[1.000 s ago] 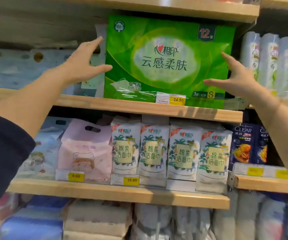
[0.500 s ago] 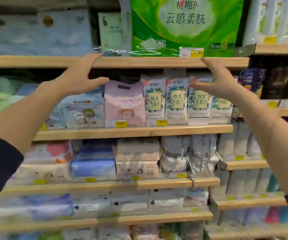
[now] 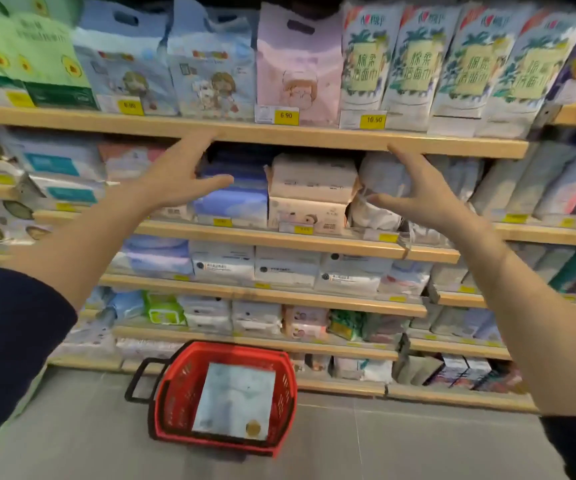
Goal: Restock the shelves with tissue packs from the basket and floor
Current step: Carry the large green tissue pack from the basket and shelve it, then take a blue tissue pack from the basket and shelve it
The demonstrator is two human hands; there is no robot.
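A red basket (image 3: 175, 393) with a black handle stands on the grey floor in front of the shelves. One pale blue-grey tissue pack (image 3: 234, 400) lies flat inside it. My left hand (image 3: 179, 171) is held out in the air with fingers spread, in front of the blue packs on the third shelf. My right hand (image 3: 414, 188) is also spread and empty, in front of white packs on the same shelf. Neither hand touches a pack.
Wooden shelves (image 3: 279, 136) run across the whole view, filled with tissue packs and yellow price tags. Pink and white-green packs (image 3: 366, 60) stand on the upper shelf. The lowest shelf edge (image 3: 348, 386) lies just behind the basket. Grey floor (image 3: 383, 441) spreads to the basket's right.
My view has tilted down from the big green pack on the top shelf to the lower shelves, floor and basket. Both hands came down with it, still spread and empty.
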